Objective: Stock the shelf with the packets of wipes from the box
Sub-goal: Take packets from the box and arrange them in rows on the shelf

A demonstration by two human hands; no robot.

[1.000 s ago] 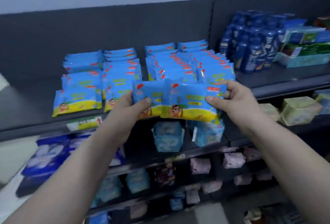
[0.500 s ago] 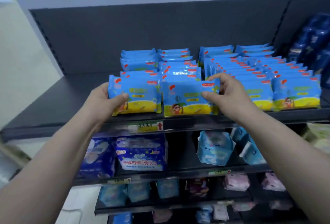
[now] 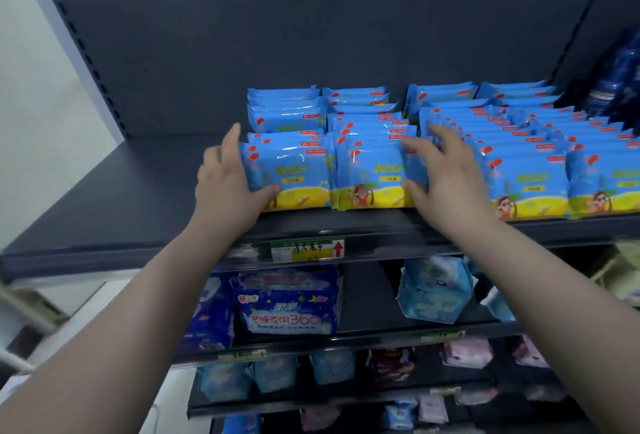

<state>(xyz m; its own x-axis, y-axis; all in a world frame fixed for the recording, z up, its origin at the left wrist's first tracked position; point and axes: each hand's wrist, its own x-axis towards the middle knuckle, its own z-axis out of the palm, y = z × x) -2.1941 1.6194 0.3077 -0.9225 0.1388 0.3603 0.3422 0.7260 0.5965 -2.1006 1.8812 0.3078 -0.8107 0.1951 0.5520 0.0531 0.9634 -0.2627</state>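
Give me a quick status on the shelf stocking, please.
Left hand pressing the left front packet, right hand on the next packet. Both packets standing on the top shelf. Nothing in the way.

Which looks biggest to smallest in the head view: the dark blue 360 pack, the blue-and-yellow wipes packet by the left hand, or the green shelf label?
1. Tie: dark blue plastic 360 pack and blue-and-yellow wipes packet by the left hand look about alike.
2. Green shelf label, clearly smallest.
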